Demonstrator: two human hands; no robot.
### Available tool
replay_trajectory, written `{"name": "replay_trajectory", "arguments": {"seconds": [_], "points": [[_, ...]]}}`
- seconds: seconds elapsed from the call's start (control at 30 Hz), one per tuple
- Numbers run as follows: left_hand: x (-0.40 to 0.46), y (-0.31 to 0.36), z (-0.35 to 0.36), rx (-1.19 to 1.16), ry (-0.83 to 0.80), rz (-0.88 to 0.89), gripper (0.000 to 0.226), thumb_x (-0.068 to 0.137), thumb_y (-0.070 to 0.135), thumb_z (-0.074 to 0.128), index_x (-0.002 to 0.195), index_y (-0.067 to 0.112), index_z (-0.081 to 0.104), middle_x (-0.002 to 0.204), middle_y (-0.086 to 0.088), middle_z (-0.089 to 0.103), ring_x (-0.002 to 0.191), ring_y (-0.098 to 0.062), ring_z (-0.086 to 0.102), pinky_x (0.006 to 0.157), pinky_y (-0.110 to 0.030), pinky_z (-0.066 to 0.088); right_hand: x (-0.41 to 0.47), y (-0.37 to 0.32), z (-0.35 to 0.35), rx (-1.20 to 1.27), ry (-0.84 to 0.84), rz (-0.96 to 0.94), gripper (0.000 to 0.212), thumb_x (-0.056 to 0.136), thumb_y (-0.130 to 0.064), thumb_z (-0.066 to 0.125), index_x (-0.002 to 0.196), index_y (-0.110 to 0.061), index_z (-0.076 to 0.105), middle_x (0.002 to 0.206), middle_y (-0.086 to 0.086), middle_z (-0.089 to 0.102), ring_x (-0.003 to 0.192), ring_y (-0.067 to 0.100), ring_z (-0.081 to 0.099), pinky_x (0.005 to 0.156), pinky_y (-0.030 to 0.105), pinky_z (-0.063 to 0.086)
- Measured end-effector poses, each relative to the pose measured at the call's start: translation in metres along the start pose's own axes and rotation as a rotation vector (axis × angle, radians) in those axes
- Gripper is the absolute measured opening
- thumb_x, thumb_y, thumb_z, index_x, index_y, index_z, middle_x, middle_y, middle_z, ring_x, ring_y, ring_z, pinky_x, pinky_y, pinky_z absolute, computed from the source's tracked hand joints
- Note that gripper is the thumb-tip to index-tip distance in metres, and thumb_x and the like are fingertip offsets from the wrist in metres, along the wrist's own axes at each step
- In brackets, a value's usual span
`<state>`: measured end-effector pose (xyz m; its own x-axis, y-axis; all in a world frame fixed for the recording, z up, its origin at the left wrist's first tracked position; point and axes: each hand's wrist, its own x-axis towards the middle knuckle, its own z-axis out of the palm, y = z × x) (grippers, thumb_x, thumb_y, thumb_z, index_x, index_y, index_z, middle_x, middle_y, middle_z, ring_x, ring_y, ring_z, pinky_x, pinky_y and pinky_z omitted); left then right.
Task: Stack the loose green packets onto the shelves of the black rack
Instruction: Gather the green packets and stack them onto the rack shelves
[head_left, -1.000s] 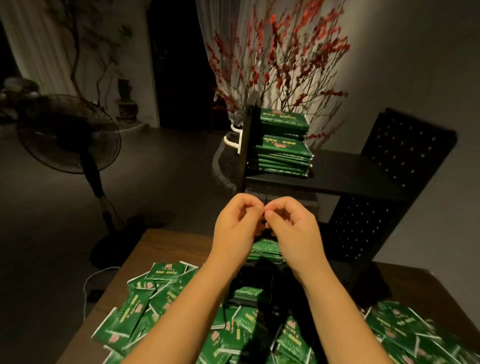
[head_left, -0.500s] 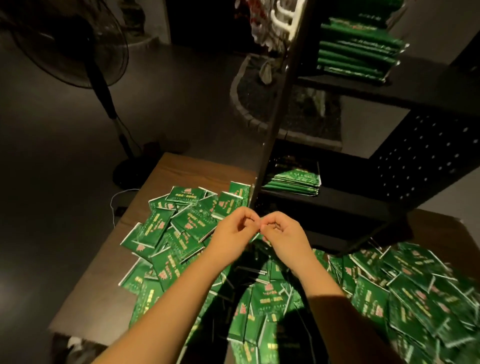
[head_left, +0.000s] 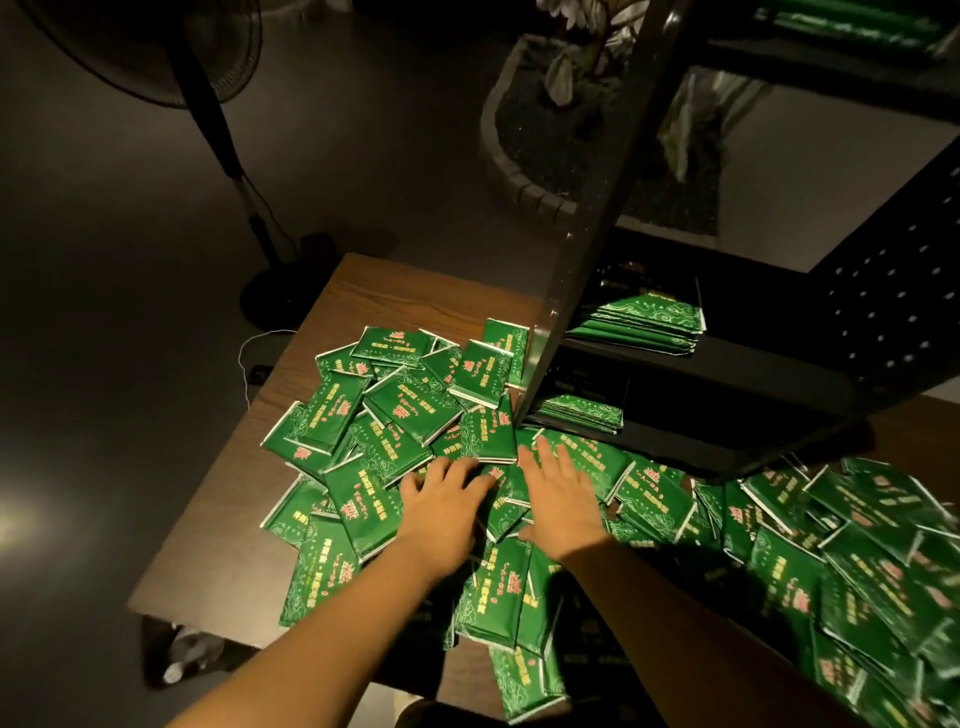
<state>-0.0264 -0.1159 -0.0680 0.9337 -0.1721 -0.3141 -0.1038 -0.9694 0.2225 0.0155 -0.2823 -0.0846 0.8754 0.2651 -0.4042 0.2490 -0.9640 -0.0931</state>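
Hands are lying side by side, palms down, on a heap of loose green foil packets (head_left: 415, 410) printed with pink and gold lettering. The left hand (head_left: 441, 501) is resting flat with its fingers spread and relaxed, touching the packets beneath it without gripping any. The right hand (head_left: 558, 493) is lying just beside it, fingers straight and pointing away from the person, also pressing on packets and holding none. The packets are spilling across a brown wooden tabletop (head_left: 218, 519), overlapping at all angles, and spreading far to the right, where they are blurring toward the edge of the view. A black metal rack (head_left: 587, 249) with perforated side panels is standing on the tabletop just beyond the hands. Neat stacks of green packets are sitting on its shelves: one low stack (head_left: 582, 413) close to the hands, a taller stack (head_left: 644, 322) on the shelf above, and more at the very top right. On the dark floor to the left, a black pedestal fan (head_left: 208, 104) is standing well apart from the tabletop.
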Motion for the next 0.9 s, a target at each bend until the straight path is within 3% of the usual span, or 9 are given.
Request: {"name": "replay_trajectory", "arguments": {"seconds": [0.1, 0.33, 0.47, 0.57, 0.67, 0.8, 0.87, 0.9], "points": [[0.008, 0.000, 0.003, 0.038, -0.028, 0.022, 0.074, 0.091, 0.023, 0.061, 0.153, 0.036, 0.023, 0.163, 0.001, 0.009, 0.147, -0.031, 0.008, 0.113, -0.060, 0.014, 0.007, 0.000, 0.006, -0.072, -0.023, 0.038, 0.117, 0.075, -0.040, 0.079, 0.155, -0.016, -0.003, 0.163, 0.006, -0.009, 0.150, 0.032, -0.007, 0.118, 0.055, 0.006], [0.012, -0.006, 0.011, 0.033, -0.015, 0.100, 0.052, 0.094, 0.044, 0.055, 0.144, 0.046, 0.041, 0.163, 0.005, 0.009, 0.148, -0.030, 0.005, 0.112, -0.059, 0.011, 0.001, 0.010, 0.013, -0.033, 0.004, -0.022, 0.078, 0.094, -0.021, 0.059, 0.155, -0.028, 0.012, 0.164, -0.005, 0.006, 0.151, 0.023, 0.006, 0.118, 0.049, 0.020], [0.001, -0.020, 0.013, -0.110, 0.111, 0.162, 0.039, 0.094, 0.048, 0.044, 0.131, 0.049, 0.055, 0.156, 0.010, 0.032, 0.146, -0.026, 0.020, 0.108, -0.054, 0.018, -0.013, 0.018, 0.014, 0.133, 0.064, -0.063, 0.066, 0.097, -0.021, 0.054, 0.153, -0.030, 0.022, 0.160, -0.011, 0.018, 0.150, 0.017, 0.010, 0.121, 0.042, 0.009], [-0.006, -0.027, 0.013, -0.281, 0.253, 0.174, 0.046, 0.092, 0.055, 0.031, 0.123, 0.043, 0.062, 0.138, 0.020, 0.049, 0.139, -0.013, 0.028, 0.105, -0.044, 0.018, -0.026, 0.019, 0.013, 0.360, 0.221, -0.132, 0.051, 0.095, -0.017, 0.058, 0.144, -0.021, 0.045, 0.151, -0.003, 0.042, 0.143, 0.016, 0.032, 0.120, 0.036, 0.018], [-0.014, -0.027, 0.008, -0.472, 0.321, 0.145, 0.046, 0.094, 0.056, 0.029, 0.120, 0.040, 0.064, 0.121, 0.031, 0.052, 0.128, 0.001, 0.032, 0.102, -0.033, 0.015, -0.032, 0.020, 0.015, 0.485, 0.462, -0.157, 0.035, 0.087, -0.016, 0.063, 0.121, -0.008, 0.066, 0.117, 0.006, 0.067, 0.109, 0.012, 0.057, 0.096, 0.038, 0.053], [-0.021, -0.030, 0.003, -0.729, 0.398, 0.058, 0.030, 0.097, 0.048, 0.041, 0.110, 0.036, 0.066, 0.104, 0.027, 0.062, 0.104, 0.004, 0.054, 0.093, -0.032, 0.039, -0.046, 0.015, 0.000, 0.702, 0.502, -0.098, 0.032, 0.092, -0.025, 0.055, 0.112, -0.005, 0.068, 0.101, -0.002, 0.067, 0.090, -0.012, 0.061, 0.078, 0.008, 0.050], [-0.024, -0.026, -0.007, -0.900, 0.416, -0.021, 0.013, 0.102, 0.033, 0.049, 0.099, 0.038, 0.061, 0.090, 0.023, 0.064, 0.089, 0.003, 0.059, 0.078, -0.018, 0.045, -0.051, 0.017, -0.005, 0.768, 0.541, -0.029, 0.021, 0.093, -0.021, 0.057, 0.104, -0.006, 0.068, 0.087, -0.004, 0.068, 0.079, -0.017, 0.060, 0.065, 0.003, 0.046], [-0.025, -0.023, -0.012, -0.977, 0.421, -0.068, 0.018, 0.103, 0.025, 0.049, 0.092, 0.035, 0.059, 0.082, 0.022, 0.063, 0.080, 0.001, 0.059, 0.070, -0.015, 0.043, -0.053, 0.018, -0.007, 0.819, 0.530, 0.035, 0.020, 0.094, -0.026, 0.059, 0.100, -0.009, 0.068, 0.080, -0.012, 0.063, 0.071, -0.016, 0.059, 0.062, 0.004, 0.045]]}}
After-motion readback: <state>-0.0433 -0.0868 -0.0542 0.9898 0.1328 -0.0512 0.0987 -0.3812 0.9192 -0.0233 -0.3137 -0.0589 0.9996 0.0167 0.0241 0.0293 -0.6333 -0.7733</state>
